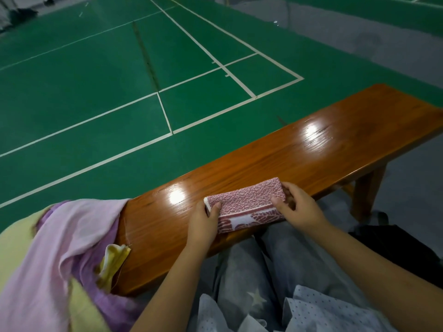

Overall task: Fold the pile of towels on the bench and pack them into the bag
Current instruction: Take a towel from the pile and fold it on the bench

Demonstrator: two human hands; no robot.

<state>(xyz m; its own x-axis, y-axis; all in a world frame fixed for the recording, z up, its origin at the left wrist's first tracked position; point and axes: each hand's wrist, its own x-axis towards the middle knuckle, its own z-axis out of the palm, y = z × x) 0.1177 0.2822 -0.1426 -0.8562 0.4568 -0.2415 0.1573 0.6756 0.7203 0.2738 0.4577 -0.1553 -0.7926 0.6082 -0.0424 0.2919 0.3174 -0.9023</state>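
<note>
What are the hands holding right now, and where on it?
Both hold the folded red patterned towel on the bench: the left hand grips its left end, the right hand its right end.

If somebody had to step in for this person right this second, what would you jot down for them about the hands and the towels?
Left hand: grips the left end of the folded red patterned towel, thumb on top.
Right hand: holds the towel's right end, fingers curled round it.
The towel lies folded into a narrow strip at the near edge of the wooden bench.
Still unfolded: a pile of lilac and yellow towels draped over the bench's left end.
A dark thing on the floor to the right may be the bag; I cannot tell for sure.
Left to do: finish and pack this towel, then fold and pack the pile.
</note>
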